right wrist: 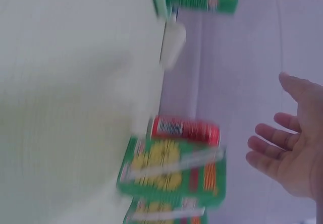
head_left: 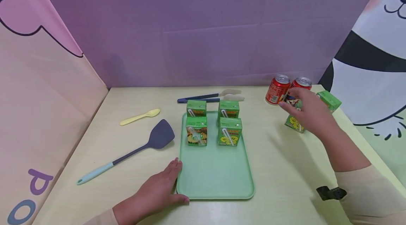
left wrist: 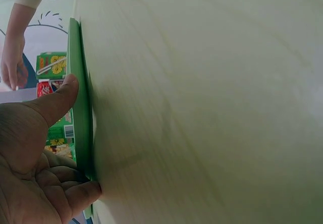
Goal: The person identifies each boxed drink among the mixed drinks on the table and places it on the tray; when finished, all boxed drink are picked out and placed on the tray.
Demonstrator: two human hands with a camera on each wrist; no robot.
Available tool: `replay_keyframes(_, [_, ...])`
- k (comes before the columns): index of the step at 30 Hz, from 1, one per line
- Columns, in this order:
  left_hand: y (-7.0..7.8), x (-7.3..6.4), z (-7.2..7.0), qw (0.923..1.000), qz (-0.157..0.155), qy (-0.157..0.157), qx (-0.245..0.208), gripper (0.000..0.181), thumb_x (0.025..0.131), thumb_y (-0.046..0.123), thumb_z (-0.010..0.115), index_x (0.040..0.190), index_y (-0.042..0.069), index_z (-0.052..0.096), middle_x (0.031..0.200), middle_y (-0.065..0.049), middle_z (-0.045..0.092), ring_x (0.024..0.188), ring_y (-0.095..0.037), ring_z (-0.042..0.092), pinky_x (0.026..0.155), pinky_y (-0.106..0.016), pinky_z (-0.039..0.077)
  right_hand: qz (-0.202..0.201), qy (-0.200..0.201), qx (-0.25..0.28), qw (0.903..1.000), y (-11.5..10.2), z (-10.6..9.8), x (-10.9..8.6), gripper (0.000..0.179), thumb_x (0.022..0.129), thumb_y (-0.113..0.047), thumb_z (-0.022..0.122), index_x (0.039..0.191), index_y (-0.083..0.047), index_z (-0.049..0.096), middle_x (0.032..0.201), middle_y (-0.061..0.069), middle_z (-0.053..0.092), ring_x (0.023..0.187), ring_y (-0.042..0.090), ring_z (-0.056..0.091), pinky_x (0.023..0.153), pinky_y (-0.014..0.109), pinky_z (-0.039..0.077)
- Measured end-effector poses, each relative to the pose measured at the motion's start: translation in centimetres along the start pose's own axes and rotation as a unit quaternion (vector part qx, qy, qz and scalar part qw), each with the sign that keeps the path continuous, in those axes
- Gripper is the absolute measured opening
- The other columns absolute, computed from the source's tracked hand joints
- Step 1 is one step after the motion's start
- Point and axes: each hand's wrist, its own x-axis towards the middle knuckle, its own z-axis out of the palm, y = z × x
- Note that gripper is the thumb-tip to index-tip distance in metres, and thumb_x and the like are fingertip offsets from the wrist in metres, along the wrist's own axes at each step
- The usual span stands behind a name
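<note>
My left hand (head_left: pixel 161 188) rests at the near left corner of a light green tray (head_left: pixel 215 179), its fingers along the left side and thumb at the front edge. In the left wrist view the thumb lies against the tray rim (left wrist: pixel 81 108). Several green drink cartons (head_left: pixel 229 132) with white straws stand at the tray's far end. My right hand (head_left: pixel 309 112), empty with fingers apart, hovers over a green carton with yellow flowers (head_left: pixel 295 123), partly hiding it. Another green carton (head_left: pixel 329 100) stands to its right. The right wrist view shows two cartons (right wrist: pixel 171 171) below the hand, blurred.
Two red cans (head_left: pixel 277 91) stand at the back right, one partly behind my right hand. Tongs (head_left: pixel 209 97) lie beyond the tray. Left of it are a yellow spoon (head_left: pixel 139 117) and a dark spatula (head_left: pixel 160 135) with a light blue handle. Printed cloth walls enclose the table.
</note>
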Motion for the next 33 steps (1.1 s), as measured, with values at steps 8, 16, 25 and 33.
replay_keyframes(8, [0.0, 0.0, -0.2, 1.0, 0.001, 0.0, 0.002, 0.105, 0.076, 0.059, 0.076, 0.151, -0.002, 0.033, 0.159, -0.02, 0.028, 0.146, -0.033, 0.031, 0.105, -0.051, 0.044, 0.054, -0.008, -0.028, 0.9981, 5.1, -0.4, -0.3, 0.1, 0.088, -0.07, 0.051, 0.145, 0.01, 0.034, 0.141, 0.035, 0.04, 0.125, 0.052, 0.039, 0.095, 0.072, 0.036])
replay_keyframes(16, [0.1, 0.0, -0.1, 1.0, 0.0, -0.002, -0.001, 0.105, 0.076, 0.059, 0.075, 0.151, -0.002, 0.032, 0.16, -0.019, 0.026, 0.147, -0.032, 0.029, 0.107, -0.051, 0.042, 0.113, -0.044, 0.004, 0.9926, 7.7, 1.1, -0.3, 0.104, 0.085, -0.072, 0.054, 0.147, 0.008, 0.028, 0.141, 0.038, 0.035, 0.119, 0.053, 0.04, 0.092, 0.073, 0.038])
replay_keyframes(25, [0.2, 0.0, -0.1, 1.0, -0.003, -0.008, -0.001, 0.106, 0.076, 0.06, 0.075, 0.151, -0.001, 0.032, 0.16, -0.018, 0.026, 0.147, -0.032, 0.029, 0.107, -0.051, 0.042, 0.129, -0.025, 0.036, 0.9907, 9.1, 2.1, -0.3, 0.1, 0.085, -0.07, 0.057, 0.144, 0.007, 0.032, 0.145, 0.036, 0.034, 0.115, 0.052, 0.042, 0.092, 0.071, 0.04])
replay_keyframes(33, [0.2, 0.0, -0.1, 1.0, -0.002, -0.007, -0.005, 0.106, 0.076, 0.059, 0.076, 0.151, -0.001, 0.032, 0.16, -0.019, 0.026, 0.147, -0.032, 0.029, 0.107, -0.051, 0.042, 0.141, -0.02, 0.041, 0.9889, 8.8, 2.0, -0.6, 0.1, 0.082, -0.074, 0.056, 0.139, 0.005, 0.038, 0.142, 0.035, 0.039, 0.109, 0.048, 0.047, 0.083, 0.062, 0.049])
